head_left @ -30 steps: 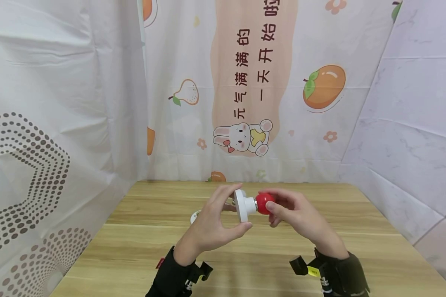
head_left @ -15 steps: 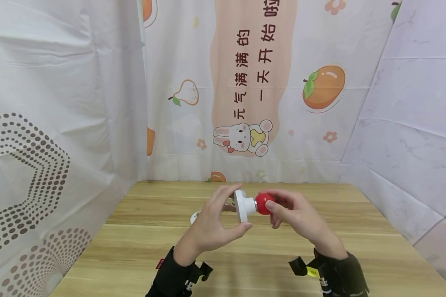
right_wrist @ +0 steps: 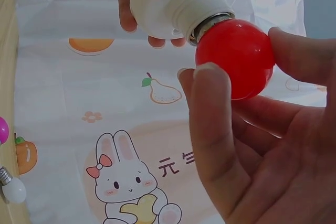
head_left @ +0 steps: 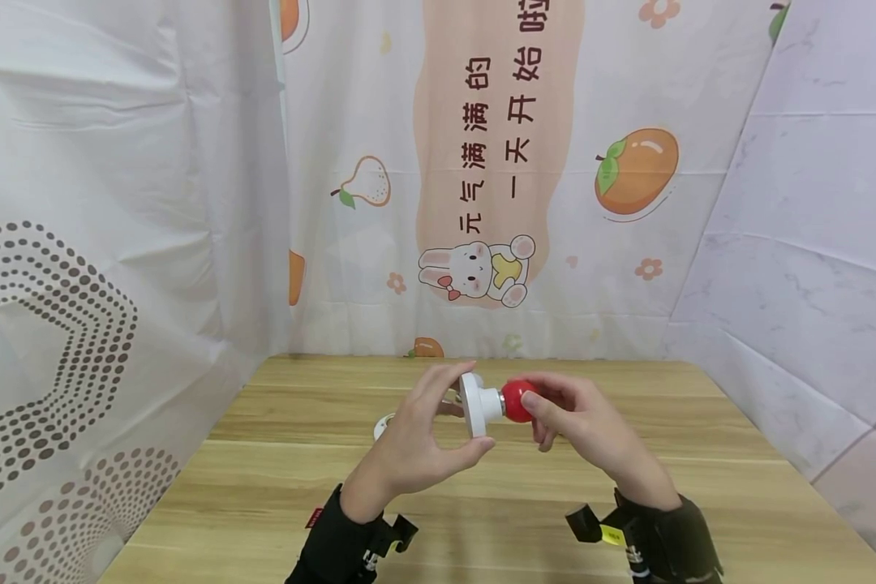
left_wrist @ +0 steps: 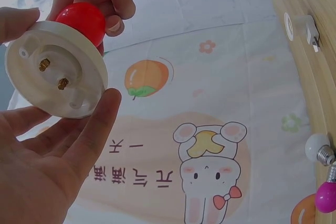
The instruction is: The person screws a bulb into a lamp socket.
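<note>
Above the table, my left hand [head_left: 419, 442] holds a round white lamp holder [head_left: 473, 410] by the rim, thumb below and fingers above and behind. The holder is tipped on its side, its socket facing right. In the left wrist view its hollow back [left_wrist: 39, 85] shows two brass screws [left_wrist: 63, 83]. My right hand [head_left: 591, 422] pinches a red round light bulb [head_left: 514, 401] between thumb and fingers. A narrow band of the bulb's metal base [right_wrist: 212, 23] shows at the socket mouth in the right wrist view; the rest of the base is hidden inside.
Behind my left hand, a second white lamp holder [head_left: 381, 427] lies on the wooden table [head_left: 263, 487], mostly covered. The left wrist view also shows a white bulb [left_wrist: 317, 148] and a magenta bulb [left_wrist: 326, 198] on it. Printed curtains [head_left: 365, 259] hang around the table.
My right hand and wrist have shifted slightly left, and the fingers have turned a little on the red bulb. My left hand and the lamp holder stay put.
</note>
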The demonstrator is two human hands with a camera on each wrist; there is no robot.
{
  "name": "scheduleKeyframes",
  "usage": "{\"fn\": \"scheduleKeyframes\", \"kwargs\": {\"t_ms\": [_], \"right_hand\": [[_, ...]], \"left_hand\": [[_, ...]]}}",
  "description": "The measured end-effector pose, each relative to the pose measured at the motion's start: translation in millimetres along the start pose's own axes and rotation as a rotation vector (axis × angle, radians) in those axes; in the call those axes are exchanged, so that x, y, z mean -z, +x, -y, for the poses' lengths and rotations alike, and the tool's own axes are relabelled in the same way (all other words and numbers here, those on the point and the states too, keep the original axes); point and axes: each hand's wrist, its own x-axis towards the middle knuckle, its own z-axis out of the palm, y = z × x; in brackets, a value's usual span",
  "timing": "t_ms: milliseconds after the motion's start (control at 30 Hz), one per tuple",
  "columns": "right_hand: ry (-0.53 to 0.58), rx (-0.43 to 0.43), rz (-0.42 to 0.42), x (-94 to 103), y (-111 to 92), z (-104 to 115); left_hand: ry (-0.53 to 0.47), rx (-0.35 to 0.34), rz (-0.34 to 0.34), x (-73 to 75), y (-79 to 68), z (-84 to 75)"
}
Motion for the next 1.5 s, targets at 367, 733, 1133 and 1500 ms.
{"fn": "scheduleKeyframes", "kwargs": {"t_ms": [367, 733, 1133, 1500], "right_hand": [[-0.027, -0.001, -0.017, -2.0, 0.2, 1.9], [-0.018, -0.009, -0.016, -2.6, 0.1, 3.2], [-0.014, -0.022, -0.018, -3.2, 0.1, 1.8], [-0.021, -0.067, -0.027, -3.2, 1.3, 1.3]], "left_hand": [[-0.004, -0.004, 0.0, 0.7, -0.4, 0.3], [0.001, 0.001, 0.002, 1.0, 0.0, -0.4], [0.018, -0.031, 0.0, 0.3, 0.1, 0.6], [0.039, -0.009, 0.012, -1.0, 0.2, 1.2]]}}
